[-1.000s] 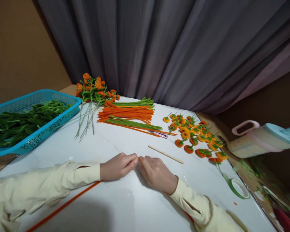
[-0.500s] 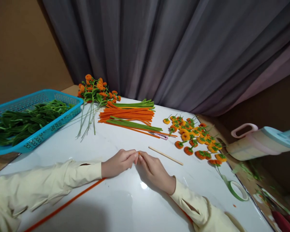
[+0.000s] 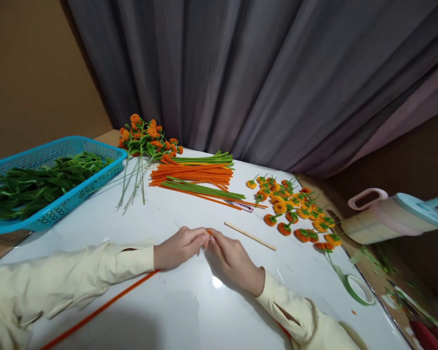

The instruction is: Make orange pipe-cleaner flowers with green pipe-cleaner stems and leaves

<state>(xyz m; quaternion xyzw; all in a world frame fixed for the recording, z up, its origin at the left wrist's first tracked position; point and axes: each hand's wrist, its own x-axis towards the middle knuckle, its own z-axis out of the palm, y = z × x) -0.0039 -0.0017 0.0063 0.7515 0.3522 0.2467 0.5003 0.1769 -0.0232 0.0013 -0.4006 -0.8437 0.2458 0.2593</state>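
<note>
My left hand (image 3: 180, 247) and my right hand (image 3: 234, 257) meet at the fingertips over the white table, both closed in a pinch on an orange pipe cleaner (image 3: 102, 308). Its long end comes out beneath my left wrist and runs to the lower left; a bit of orange shows between the fingertips. More orange shows under my right sleeve. Beyond my hands lie a pile of orange pipe cleaners (image 3: 193, 172) and a bundle of green ones (image 3: 204, 188). A thin wooden stick (image 3: 250, 236) rests just beyond my right hand.
A blue basket (image 3: 78, 195) of green leaves stands at the left, near a bunch of orange flowers (image 3: 151, 132). Several small orange and yellow flower heads (image 3: 280, 207) lie at the right. Green tape (image 3: 358, 290) and a lidded cup (image 3: 390, 218) are farther right.
My hands stay pinched together in nearly the same place. The orange bit between the fingertips shows slightly less.
</note>
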